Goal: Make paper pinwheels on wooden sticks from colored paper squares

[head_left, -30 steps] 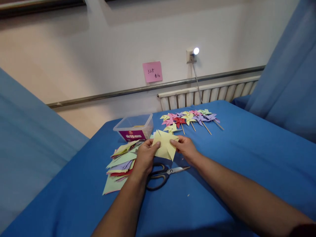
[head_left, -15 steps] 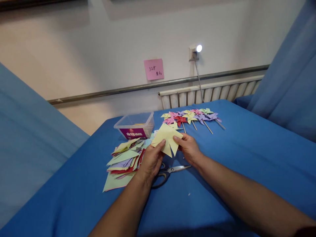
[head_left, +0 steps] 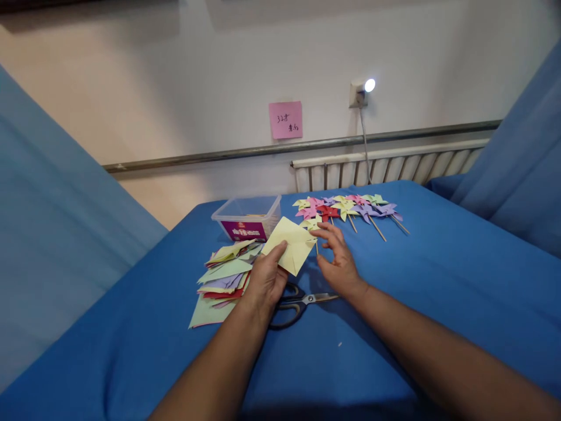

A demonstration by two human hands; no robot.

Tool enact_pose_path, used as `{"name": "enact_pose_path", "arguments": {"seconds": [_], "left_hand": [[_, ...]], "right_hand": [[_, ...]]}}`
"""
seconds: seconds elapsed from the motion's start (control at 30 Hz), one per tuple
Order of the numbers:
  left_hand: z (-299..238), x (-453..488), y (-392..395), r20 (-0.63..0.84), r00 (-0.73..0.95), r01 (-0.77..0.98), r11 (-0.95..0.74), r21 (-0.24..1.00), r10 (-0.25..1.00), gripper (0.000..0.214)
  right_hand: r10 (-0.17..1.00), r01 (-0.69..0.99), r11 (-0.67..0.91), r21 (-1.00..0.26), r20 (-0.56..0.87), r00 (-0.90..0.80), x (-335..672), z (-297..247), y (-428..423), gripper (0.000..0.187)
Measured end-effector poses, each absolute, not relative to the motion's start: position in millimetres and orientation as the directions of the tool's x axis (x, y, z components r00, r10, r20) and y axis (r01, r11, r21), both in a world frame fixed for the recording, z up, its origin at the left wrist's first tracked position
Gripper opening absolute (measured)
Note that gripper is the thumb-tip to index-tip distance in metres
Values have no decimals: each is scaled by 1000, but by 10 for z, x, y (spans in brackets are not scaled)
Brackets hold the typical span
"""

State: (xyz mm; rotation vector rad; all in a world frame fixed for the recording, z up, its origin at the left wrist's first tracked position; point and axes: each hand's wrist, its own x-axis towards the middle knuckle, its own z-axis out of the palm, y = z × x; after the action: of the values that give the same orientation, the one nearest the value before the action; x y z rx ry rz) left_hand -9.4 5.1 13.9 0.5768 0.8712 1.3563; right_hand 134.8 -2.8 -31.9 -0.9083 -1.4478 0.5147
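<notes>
Between the thumb and fingers of my left hand (head_left: 268,279) is a square sheet of yellow paper (head_left: 297,250), with cuts running in from its corners. My right hand (head_left: 339,262) is just right of the sheet, thumb and fingers apart, with nothing seen in it. Its fingertips come close to the sheet's right corner; whether they touch it I cannot tell. Scissors (head_left: 310,298) with dark handles lie partly spread on the table below the hands. Left of my left hand is a fanned pile of coloured paper (head_left: 225,279). Part of the pile is hidden by that hand.
A clear plastic box (head_left: 249,217) with a purple label stands behind the paper pile. Several paper pinwheels (head_left: 345,207) on sticks lie at the back. A blue cloth (head_left: 438,280) covers the table. Behind it are a radiator (head_left: 394,164) and blue curtains (head_left: 526,169).
My right hand has let go of the yellow paper and opened. The sheet has turned in my left hand. The whole view has shifted a little.
</notes>
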Motion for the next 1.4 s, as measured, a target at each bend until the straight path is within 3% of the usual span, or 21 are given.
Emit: {"name": "enact_pose_path", "arguments": {"seconds": [0.17,0.37,0.9,1.13,1.4], "left_hand": [[114,-122,68,-175,17,-607,149,781,984,37],[76,-84,59,-141,72,-592,156,791,987,40],[58,-34,-5,-174,148,-464,224,857,974,35],[65,-9,-26,-116,184,-456,189,869,976,54],[16,-7,-15,-86,200,-459,171,872,976,55]], "right_hand": [[704,412,666,-622,707,-70,1337,-303,-77,38],[722,417,634,-651,691,-19,1337,-299,-66,5],[859,243,450,-859,491,144,1339,-364,20,14],[878,239,421,-875,460,135,1335,-342,3,16],[886,243,409,-879,446,123,1326,-320,-8,17]]}}
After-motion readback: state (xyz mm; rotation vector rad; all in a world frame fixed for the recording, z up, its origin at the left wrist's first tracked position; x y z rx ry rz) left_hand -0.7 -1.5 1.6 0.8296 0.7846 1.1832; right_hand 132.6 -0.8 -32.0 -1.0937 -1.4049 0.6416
